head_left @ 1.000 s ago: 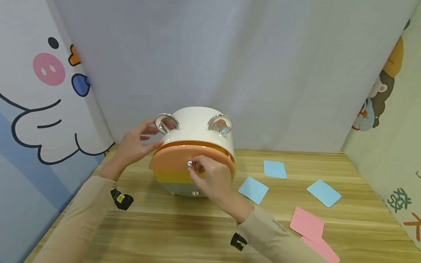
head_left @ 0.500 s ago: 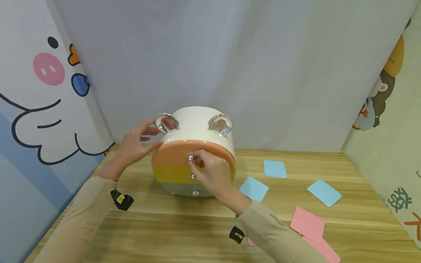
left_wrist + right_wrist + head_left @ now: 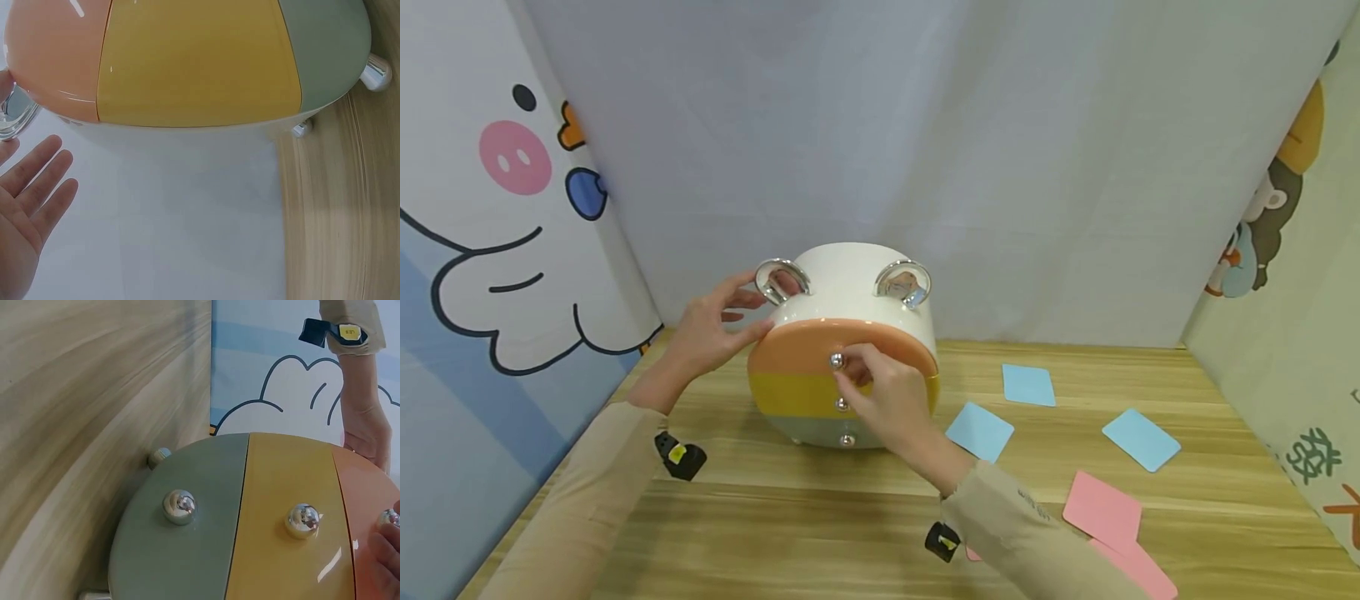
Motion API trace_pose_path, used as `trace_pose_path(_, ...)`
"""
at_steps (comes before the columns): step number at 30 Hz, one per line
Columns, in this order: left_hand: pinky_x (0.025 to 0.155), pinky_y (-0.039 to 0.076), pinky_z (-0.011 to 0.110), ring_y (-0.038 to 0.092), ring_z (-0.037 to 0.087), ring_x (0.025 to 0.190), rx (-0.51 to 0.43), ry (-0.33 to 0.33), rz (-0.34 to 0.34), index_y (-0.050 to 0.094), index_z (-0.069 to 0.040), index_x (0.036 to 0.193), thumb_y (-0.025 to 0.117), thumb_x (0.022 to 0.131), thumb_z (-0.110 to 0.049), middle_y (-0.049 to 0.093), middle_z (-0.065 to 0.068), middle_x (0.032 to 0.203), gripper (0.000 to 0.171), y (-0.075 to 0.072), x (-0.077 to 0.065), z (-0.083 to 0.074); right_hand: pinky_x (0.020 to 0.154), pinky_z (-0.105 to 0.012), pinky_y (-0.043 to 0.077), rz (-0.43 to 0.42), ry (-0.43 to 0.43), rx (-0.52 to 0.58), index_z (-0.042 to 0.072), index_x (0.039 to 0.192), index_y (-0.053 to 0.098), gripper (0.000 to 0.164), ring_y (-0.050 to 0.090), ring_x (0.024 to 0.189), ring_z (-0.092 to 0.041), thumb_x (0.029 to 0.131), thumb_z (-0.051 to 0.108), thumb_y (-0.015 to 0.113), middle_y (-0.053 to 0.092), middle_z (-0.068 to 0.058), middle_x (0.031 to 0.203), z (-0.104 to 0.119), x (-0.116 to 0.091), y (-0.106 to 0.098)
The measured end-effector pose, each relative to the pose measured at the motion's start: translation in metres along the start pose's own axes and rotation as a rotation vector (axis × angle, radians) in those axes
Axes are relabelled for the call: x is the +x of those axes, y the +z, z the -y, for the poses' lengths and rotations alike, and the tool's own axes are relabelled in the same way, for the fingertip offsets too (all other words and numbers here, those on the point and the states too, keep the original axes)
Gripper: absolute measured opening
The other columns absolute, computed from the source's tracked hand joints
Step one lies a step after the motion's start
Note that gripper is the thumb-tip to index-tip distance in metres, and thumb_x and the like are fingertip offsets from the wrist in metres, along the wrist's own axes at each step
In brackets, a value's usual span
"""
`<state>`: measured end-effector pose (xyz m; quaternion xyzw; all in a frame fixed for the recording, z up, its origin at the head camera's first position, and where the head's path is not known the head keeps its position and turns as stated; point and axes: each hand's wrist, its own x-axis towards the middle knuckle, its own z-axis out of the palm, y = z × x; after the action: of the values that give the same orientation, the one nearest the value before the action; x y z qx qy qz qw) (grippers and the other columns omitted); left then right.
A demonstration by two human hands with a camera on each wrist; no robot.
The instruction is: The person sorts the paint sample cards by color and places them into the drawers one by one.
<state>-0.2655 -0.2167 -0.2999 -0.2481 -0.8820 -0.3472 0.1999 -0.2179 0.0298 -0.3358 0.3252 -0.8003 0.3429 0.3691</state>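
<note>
A small rounded drawer box [image 3: 850, 279] with a white shell and silver ring ears stands on the table. Its front has three bands: an orange drawer [image 3: 797, 346], a yellow drawer [image 3: 790, 396] and a grey-green drawer [image 3: 331, 56], each with a round silver knob. All three fronts sit flush. My right hand [image 3: 887, 396] pinches the top silver knob [image 3: 837, 361] between thumb and fingers. My left hand [image 3: 706, 333] steadies the box's upper left side, thumb at the orange edge and fingertips by the left ear [image 3: 781, 282]; its other fingers [image 3: 47, 178] extend straight, apart from the shell.
Blue cards [image 3: 1028, 385] lie scattered on the wooden table [image 3: 775, 533] right of the box. Pink cards [image 3: 1103, 508] overlap nearer the front right, and another pink corner shows beside the right sleeve. A pale curtain [image 3: 1037, 167] hangs close behind the box; printed panels flank both sides.
The orange drawer, slightly out a second ago, has gone in flush, with my right hand moving forward on its knob. The yellow drawer's knob has come into view. My left hand has stayed put.
</note>
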Motion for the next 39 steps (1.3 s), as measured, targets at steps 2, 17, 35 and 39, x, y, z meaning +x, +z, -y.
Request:
trace_pose_path(2,0.079,0.049,0.051,0.059,0.036,0.099,0.002,0.005,-0.003,0.040,-0.003,0.134,0.066,0.083,-0.022,0.061,0.022,0.108,0.060,0.000,0.000,0.001,0.053,-0.017,0.048,-0.008,0.005,0.034,0.006,0.091,0.062,0.018,0.061,0.060,-0.008,0.075,0.008,0.070,0.064,0.002,0.068,0.001,-0.005,0.000)
trace_pose_path(17,0.079,0.049,0.052,0.059,0.037,0.098,0.008,0.004,0.002,0.040,-0.004,0.134,0.066,0.083,-0.022,0.061,0.022,0.107,0.060,-0.001,0.000,0.002,0.052,-0.020,0.048,0.046,0.016,-0.103,0.009,0.084,0.064,0.016,0.058,0.061,-0.008,0.071,0.014,0.073,0.063,0.001,0.069,-0.009,-0.046,0.024)
trace_pose_path(35,0.080,0.049,0.052,0.059,0.036,0.099,-0.006,-0.003,-0.003,0.040,-0.004,0.134,0.066,0.083,-0.021,0.061,0.021,0.108,0.060,0.002,-0.001,0.003,0.047,-0.014,0.042,-0.005,-0.023,-0.139,0.011,0.081,0.059,0.015,0.052,0.055,-0.004,0.071,0.008,0.070,0.058,0.005,0.065,-0.018,-0.052,0.038)
trace_pose_path(39,0.080,0.049,0.051,0.058,0.036,0.099,-0.006,-0.006,-0.003,0.039,-0.003,0.134,0.066,0.083,-0.021,0.061,0.021,0.108,0.061,0.002,-0.001,0.003,0.045,-0.014,0.041,-0.027,-0.062,-0.140,0.010,0.080,0.059,0.017,0.052,0.053,-0.004,0.069,0.007,0.072,0.058,0.005,0.063,-0.020,-0.052,0.039)
